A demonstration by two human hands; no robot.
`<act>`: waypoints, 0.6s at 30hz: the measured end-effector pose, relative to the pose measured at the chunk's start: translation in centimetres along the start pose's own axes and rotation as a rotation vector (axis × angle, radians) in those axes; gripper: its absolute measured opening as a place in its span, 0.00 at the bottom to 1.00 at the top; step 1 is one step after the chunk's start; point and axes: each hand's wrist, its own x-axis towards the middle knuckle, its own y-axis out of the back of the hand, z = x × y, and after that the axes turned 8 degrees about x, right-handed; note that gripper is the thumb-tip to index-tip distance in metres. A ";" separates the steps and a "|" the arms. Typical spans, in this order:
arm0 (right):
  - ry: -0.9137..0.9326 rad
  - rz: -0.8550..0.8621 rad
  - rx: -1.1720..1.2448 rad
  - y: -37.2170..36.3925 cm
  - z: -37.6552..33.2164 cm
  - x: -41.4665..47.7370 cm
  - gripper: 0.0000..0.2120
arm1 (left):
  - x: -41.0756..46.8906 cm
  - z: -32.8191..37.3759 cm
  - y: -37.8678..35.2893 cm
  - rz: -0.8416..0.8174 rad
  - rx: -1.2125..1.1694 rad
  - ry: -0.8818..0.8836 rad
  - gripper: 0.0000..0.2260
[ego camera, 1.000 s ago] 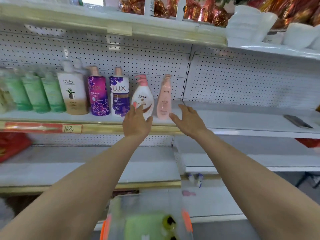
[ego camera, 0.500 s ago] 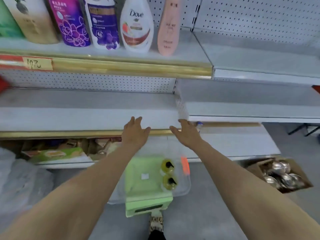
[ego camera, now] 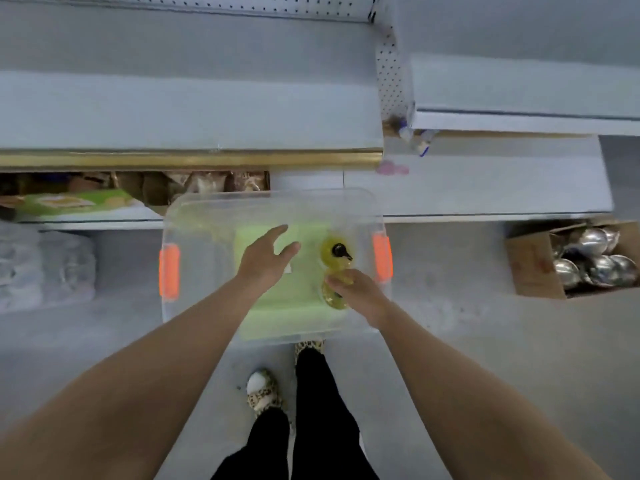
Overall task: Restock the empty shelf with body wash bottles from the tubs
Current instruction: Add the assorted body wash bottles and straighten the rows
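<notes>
The right hand (ego camera: 360, 296) curls around the near yellow body wash bottle (ego camera: 333, 299) at the right side of the clear plastic tub with orange latches (ego camera: 207, 213). A second yellow black-pump bottle (ego camera: 335, 253) stands just beyond. The left hand (ego camera: 266, 259) hovers, fingers spread wide, over the tub's middle.

Reaching into the clear tub (ego camera: 194, 220)

The left hand (ego camera: 265, 261) hovers open above the clear tub on the floor. The right hand (ego camera: 360, 296) curls round the nearer yellow bottle (ego camera: 330, 298); a second black-capped bottle (ego camera: 330, 254) stands just beyond
</notes>
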 end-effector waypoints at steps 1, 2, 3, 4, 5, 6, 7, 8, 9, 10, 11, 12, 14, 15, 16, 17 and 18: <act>-0.003 0.009 0.031 -0.3 0.1 0.5 0.23 | 0.3 -0.6 -0.5 -0.005 -0.010 0.019 0.24; -0.006 0.023 0.053 -0.6 0.2 0.9 0.21 | 0.5 -1.3 -1.0 -0.021 -0.016 0.035 0.24; -0.006 0.027 0.069 -0.8 0.2 1.2 0.21 | 0.6 -1.9 -1.5 -0.048 -0.021 0.049 0.24; -0.001 0.027 0.072 -1.0 0.1 1.6 0.24 | 0.6 -2.6 -2.0 -0.081 -0.029 0.062 0.24; 0.002 0.025 0.087 -1.1 0.2 2.1 0.30 | 0.5 -3.1 -2.5 -0.113 -0.047 0.077 0.25; -0.011 0.030 0.110 -1.1 0.4 2.5 0.35 | 0.4 -3.5 -3.0 -0.145 -0.074 0.094 0.25; -0.025 0.042 0.141 -1.0 0.5 2.9 0.37 | 0.2 -3.7 -3.5 -0.178 -0.106 0.109 0.25; -0.031 0.059 0.164 -1.1 0.6 3.3 0.38 | 0.0 -3.9 -4.0 -0.209 -0.140 0.118 0.26; -0.029 0.086 0.172 -1.1 0.5 3.5 0.39 | -0.2 -4.0 -4.5 -0.236 -0.175 0.124 0.27; -0.017 0.120 0.171 -1.3 0.5 3.7 0.41 | -0.3 -4.0 -5.0 -0.259 -0.209 0.129 0.28; 0.004 0.149 0.171 -1.4 0.6 3.9 0.45 | -0.4 -4.0 -5.5 -0.278 -0.237 0.129 0.29; 0.034 0.157 0.172 -1.5 0.6 4.1 0.48 | -0.5 -3.9 -6.0 -0.294 -0.252 0.124 0.29; 0.075 0.139 0.166 -1.5 0.6 4.5 0.50 | -0.5 -3.7 -6.8 -0.317 -0.263 0.107 0.30; 0.091 0.138 0.161 -1.5 0.5 4.8 0.49 | -0.4 -3.6 -7.2 -0.325 -0.271 0.102 0.31; 0.112 0.146 0.157 -1.6 0.4 5.2 0.46 | -0.4 -3.4 -7.6 -0.330 -0.277 0.102 0.31; 0.140 0.154 0.158 -1.6 0.2 5.6 0.43 | -0.3 -3.4 -7.9 -0.330 -0.281 0.102 0.31; 0.170 0.157 0.153 -1.7 0.0 6.1 0.40 | -0.2 -3.3 -8.2 -0.327 -0.282 0.104 0.31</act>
